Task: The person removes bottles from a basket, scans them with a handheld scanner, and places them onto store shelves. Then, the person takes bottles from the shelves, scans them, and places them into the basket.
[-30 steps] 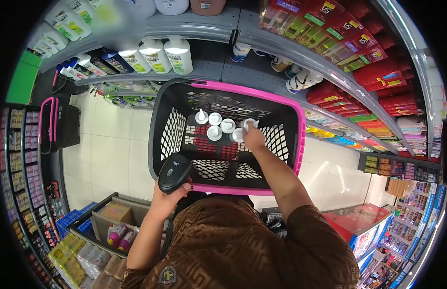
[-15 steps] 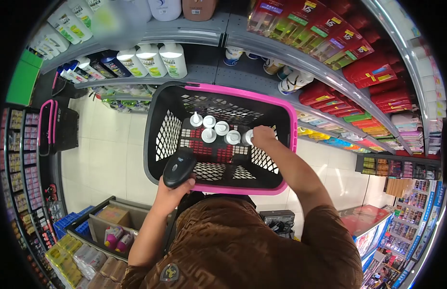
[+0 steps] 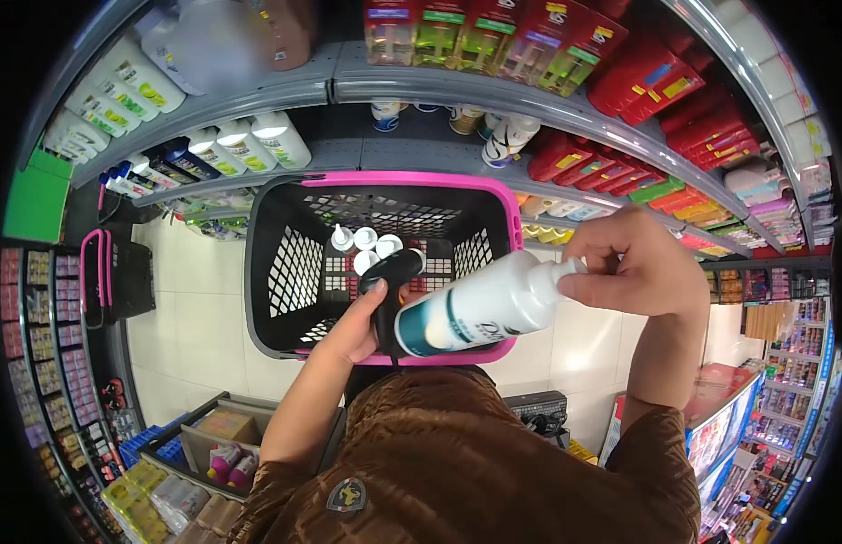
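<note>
My right hand point(image 3: 634, 263) grips a white pump bottle point(image 3: 493, 304) with a teal lower label by its narrow top end. The bottle lies tilted above the basket's front right corner, its base toward my left hand. My left hand point(image 3: 353, 328) is closed around a black handheld barcode scanner point(image 3: 394, 274), whose handle is beside the bottle's base; whether they touch I cannot tell. Beneath them stands a black shopping basket with a pink rim point(image 3: 439, 179). Several white-topped bottles point(image 3: 365, 238) stand upright inside it, some partly hidden by the scanner.
Shelves point(image 3: 394, 86) with bottles, boxes and red packs run along the far side. Another black and pink basket point(image 3: 121, 272) stands at left. A grey bin point(image 3: 189, 435) holding a carton and pink-purple bottles is near my left elbow. Boxed goods point(image 3: 720, 399) are at right.
My right hand has lifted the pump bottle out of the basket and tilted it sideways. My left hand has moved the scanner right, to the bottle's base. The view has shifted slightly.
</note>
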The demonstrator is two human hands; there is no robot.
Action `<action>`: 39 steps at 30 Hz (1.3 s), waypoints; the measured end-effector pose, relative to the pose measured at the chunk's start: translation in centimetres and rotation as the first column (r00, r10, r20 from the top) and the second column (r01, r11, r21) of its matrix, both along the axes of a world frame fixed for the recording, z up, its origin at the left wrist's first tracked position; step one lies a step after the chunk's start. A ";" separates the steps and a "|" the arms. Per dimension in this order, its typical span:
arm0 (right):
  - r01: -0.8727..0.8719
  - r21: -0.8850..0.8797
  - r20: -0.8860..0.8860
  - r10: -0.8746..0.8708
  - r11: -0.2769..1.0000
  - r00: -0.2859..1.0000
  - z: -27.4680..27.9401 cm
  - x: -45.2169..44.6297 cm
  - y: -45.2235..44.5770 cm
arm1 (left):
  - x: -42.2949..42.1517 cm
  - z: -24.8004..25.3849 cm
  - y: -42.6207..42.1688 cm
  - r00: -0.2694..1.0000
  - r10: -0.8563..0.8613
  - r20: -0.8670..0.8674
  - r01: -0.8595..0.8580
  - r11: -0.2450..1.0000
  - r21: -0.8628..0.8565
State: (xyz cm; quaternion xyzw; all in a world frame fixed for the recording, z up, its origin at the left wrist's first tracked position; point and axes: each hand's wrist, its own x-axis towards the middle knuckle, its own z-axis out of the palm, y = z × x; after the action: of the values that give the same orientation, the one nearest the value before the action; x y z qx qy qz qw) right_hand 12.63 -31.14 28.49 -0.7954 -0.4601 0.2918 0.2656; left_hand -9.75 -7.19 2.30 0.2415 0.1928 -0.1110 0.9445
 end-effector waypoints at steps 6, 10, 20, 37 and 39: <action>0.064 0.112 -0.082 -0.055 0.992 0.995 -1.4 1.5 1.0 | -0.6 0.5 -2.4 0.995 -0.080 0.053 0.084 0.993 -0.079; 0.219 0.311 -0.094 -0.199 0.925 0.975 -2.4 0.5 1.5 | -0.8 1.7 -1.6 0.986 -0.057 0.156 0.071 0.994 -0.085; 0.870 0.308 -0.903 -0.170 0.385 0.395 -13.7 -15.9 8.8 | -4.5 9.4 -0.2 0.975 -0.044 0.219 -0.164 0.528 0.833; 0.903 0.094 -0.960 -0.202 0.419 0.194 -15.4 -26.7 11.7 | -15.4 16.1 13.1 0.756 -0.652 0.062 0.367 0.500 0.785; 0.880 0.120 -0.952 -0.198 0.459 0.234 -15.0 -27.5 12.3 | -15.5 16.4 13.6 0.707 -0.707 0.032 0.386 0.423 0.820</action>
State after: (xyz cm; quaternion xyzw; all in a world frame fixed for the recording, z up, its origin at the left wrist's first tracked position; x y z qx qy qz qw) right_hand -14.91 -18.82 13.53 -0.5004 0.0085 0.3279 0.8012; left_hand -25.30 6.41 18.67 0.6823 -0.0544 -0.2779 0.6740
